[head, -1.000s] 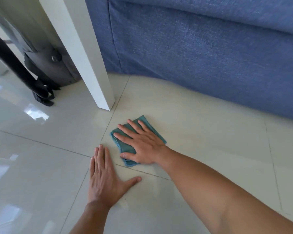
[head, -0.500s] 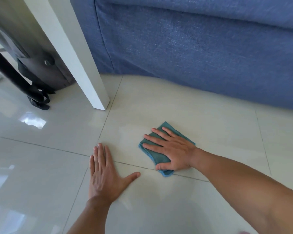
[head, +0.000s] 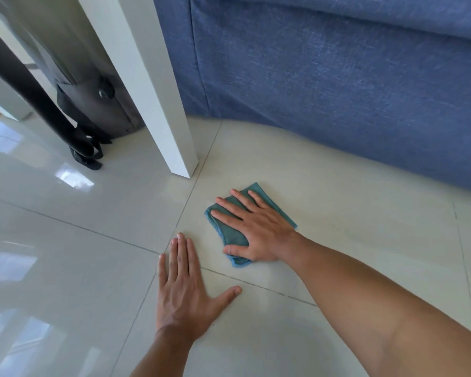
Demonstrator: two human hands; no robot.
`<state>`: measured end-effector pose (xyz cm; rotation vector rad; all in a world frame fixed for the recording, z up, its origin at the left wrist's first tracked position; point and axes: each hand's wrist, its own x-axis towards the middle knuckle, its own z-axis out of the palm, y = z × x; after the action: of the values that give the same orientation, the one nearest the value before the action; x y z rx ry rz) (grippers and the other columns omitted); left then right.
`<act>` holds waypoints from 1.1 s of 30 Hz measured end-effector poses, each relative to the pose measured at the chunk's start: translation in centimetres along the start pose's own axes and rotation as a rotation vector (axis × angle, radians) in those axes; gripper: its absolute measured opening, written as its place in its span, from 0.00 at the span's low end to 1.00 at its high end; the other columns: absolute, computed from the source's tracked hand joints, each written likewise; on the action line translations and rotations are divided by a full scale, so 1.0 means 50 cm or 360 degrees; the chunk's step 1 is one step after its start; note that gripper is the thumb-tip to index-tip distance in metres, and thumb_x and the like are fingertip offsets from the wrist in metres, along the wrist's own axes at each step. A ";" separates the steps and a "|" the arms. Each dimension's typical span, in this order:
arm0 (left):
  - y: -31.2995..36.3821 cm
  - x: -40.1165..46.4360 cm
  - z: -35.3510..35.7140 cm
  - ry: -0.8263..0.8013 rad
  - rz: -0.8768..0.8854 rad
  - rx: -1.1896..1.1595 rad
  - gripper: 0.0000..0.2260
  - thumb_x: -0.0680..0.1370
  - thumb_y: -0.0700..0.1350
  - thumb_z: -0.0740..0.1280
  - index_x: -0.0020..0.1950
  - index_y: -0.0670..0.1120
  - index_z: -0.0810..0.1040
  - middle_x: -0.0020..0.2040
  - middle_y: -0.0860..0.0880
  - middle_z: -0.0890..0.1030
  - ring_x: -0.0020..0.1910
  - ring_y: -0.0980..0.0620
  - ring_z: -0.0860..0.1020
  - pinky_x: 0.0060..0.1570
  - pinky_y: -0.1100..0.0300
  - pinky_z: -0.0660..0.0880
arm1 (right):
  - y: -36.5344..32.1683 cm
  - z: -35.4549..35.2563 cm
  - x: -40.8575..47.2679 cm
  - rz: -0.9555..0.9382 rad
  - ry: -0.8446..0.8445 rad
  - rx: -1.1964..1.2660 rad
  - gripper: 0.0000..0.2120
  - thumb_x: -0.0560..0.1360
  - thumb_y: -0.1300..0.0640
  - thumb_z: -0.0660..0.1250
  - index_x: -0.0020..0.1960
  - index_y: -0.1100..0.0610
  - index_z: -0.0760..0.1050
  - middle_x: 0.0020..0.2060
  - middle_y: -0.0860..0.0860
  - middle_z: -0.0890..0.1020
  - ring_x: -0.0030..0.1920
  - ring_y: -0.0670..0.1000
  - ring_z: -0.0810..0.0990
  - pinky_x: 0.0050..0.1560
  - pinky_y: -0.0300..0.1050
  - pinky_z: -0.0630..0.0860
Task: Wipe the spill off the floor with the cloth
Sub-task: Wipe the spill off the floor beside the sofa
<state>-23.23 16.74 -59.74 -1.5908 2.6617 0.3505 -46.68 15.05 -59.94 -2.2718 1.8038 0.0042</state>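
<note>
Cloth (head: 230, 231), teal, folded, frame centre: soft, light, likely slides easily on glossy floor (head: 351, 202). Right hand (head: 259, 235) pressing flat, unclenched; left hand (head: 185, 292) flat, empty. Spill indiscernible.

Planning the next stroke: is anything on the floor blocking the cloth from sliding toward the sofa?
Nothing visible does. The right hand presses flat on the cloth, and the tile between it and the sofa is bare. The table leg stands off to the left.
</note>
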 end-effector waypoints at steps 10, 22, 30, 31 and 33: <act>-0.011 -0.009 0.015 0.0042 0.0048 0.0012 0.57 0.68 0.81 0.53 0.81 0.39 0.48 0.82 0.43 0.44 0.81 0.47 0.42 0.77 0.46 0.45 | -0.019 0.001 -0.028 0.0719 0.0164 0.0168 0.39 0.77 0.27 0.48 0.83 0.42 0.45 0.83 0.43 0.44 0.82 0.53 0.38 0.79 0.62 0.39; 0.170 0.052 0.024 -0.0051 0.0372 -0.0082 0.52 0.71 0.78 0.51 0.81 0.40 0.53 0.82 0.44 0.49 0.81 0.50 0.44 0.77 0.45 0.46 | 0.069 0.033 -0.304 0.1623 0.0228 0.0151 0.38 0.77 0.28 0.42 0.83 0.42 0.41 0.82 0.42 0.40 0.82 0.54 0.37 0.80 0.60 0.37; 0.175 0.048 0.049 0.0040 0.0326 -0.0117 0.50 0.69 0.77 0.52 0.78 0.40 0.60 0.81 0.44 0.57 0.80 0.48 0.54 0.77 0.43 0.50 | 0.175 0.029 -0.434 0.2302 0.0276 0.0317 0.39 0.78 0.28 0.45 0.83 0.43 0.41 0.83 0.44 0.41 0.82 0.55 0.38 0.79 0.61 0.38; 0.180 0.047 0.050 0.0047 0.0316 -0.0142 0.50 0.68 0.76 0.53 0.78 0.40 0.61 0.80 0.44 0.58 0.80 0.48 0.56 0.77 0.42 0.51 | 0.196 0.024 -0.427 0.2319 0.0284 0.0327 0.39 0.78 0.29 0.45 0.83 0.44 0.41 0.83 0.45 0.41 0.82 0.55 0.38 0.79 0.61 0.38; 0.191 0.047 0.051 0.0051 0.0280 -0.0192 0.49 0.67 0.75 0.54 0.77 0.41 0.62 0.80 0.44 0.59 0.79 0.47 0.57 0.76 0.42 0.51 | 0.240 0.009 -0.411 0.2328 0.0292 0.0342 0.39 0.78 0.29 0.46 0.83 0.44 0.42 0.83 0.45 0.42 0.82 0.56 0.38 0.79 0.62 0.37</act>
<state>-32.92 19.54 -60.79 -1.4042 2.8639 0.5033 -63.03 32.33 -59.53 -0.4377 2.8816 -0.1296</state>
